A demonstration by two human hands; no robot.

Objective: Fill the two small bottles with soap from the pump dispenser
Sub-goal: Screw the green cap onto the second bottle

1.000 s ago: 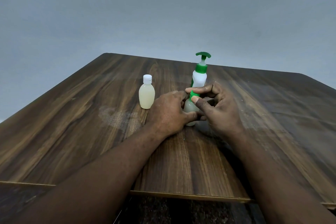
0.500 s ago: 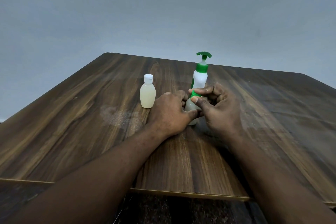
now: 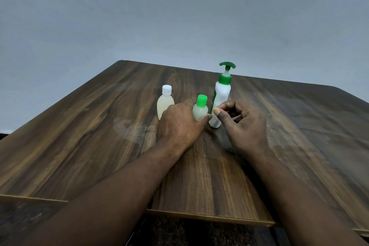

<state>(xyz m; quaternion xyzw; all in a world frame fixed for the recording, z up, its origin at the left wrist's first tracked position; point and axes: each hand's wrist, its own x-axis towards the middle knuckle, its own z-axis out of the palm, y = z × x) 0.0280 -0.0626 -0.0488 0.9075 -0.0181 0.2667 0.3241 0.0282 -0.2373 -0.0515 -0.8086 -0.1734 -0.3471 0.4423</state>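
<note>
Partly behind left hand (image 3: 179, 126), green-capped bottle (image 3: 200, 110), gripped; right hand (image 3: 245, 124) beside.

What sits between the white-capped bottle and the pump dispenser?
In the head view, the green-capped bottle, held by the left hand, stands between the white-capped bottle and the pump dispenser.

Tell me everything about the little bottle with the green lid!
The little bottle is small and rounded, made of what looks like see-through plastic, and it seems full of pale, cloudy liquid. A bright green cap is closed on top. It stands upright, to the left of the tall pump dispenser and to the right of the white-capped bottle. The left hand grips its lower part, thumb across the front, hiding its base on the wooden table.
</note>
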